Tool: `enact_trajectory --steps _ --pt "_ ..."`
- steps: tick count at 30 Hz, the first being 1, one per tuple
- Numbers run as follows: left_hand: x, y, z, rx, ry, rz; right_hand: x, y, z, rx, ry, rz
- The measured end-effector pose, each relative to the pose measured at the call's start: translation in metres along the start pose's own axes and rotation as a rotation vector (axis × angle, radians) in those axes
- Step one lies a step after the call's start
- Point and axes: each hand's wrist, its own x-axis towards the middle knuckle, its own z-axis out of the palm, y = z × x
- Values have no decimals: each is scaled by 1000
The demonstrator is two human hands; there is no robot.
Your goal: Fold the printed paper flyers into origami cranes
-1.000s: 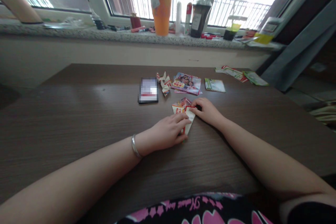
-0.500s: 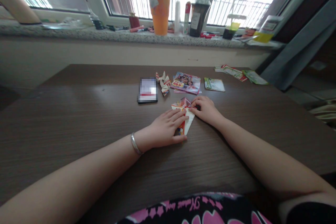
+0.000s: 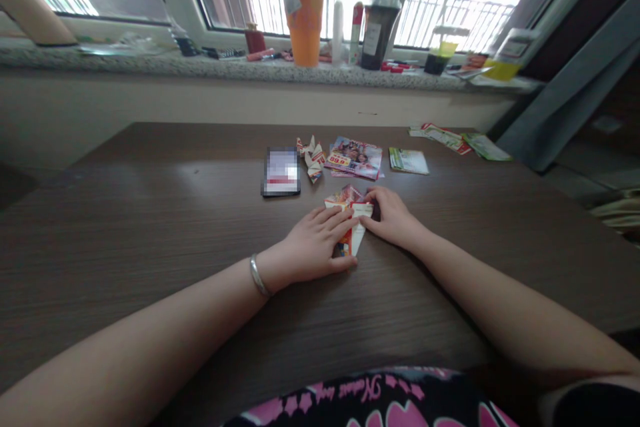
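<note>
A folded paper (image 3: pixel 359 238) with white, red and yellow printed parts lies on the table, narrowing to a blunt tip toward me. My left hand (image 3: pixel 320 243) rests flat across its left side, fingers stretched out and thumb near the tip; it covers much of the sheet. At the right upper edge, my right hand (image 3: pixel 393 217) has its thumb and curled fingers on the paper, gripping that edge. Just beyond lie a folded paper figure (image 3: pixel 313 159) with pointed ends and a pile of colourful printed leaflets (image 3: pixel 356 157).
A phone (image 3: pixel 281 172) with a blurred screen lies left of the paper figure. Green-and-white cards (image 3: pixel 409 161) and paper strips (image 3: pixel 450 139) are at the back right of the brown table (image 3: pixel 150 227). Drink cups and bottles line the stone windowsill (image 3: pixel 225 69).
My right thumb and fingers have shifted slightly along the paper's right edge, with a wider gap between them. The paper has moved very little; my left hand stays in place.
</note>
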Motion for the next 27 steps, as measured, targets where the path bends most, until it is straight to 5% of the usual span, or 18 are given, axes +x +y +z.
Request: enact_trajectory --steps 16,27 --pt "7 -1 7 28 60 -63 -20 -22 -2 -53 -225 37" --pt "6 0 7 36 64 -47 -11 -11 3 -91 -163 103"
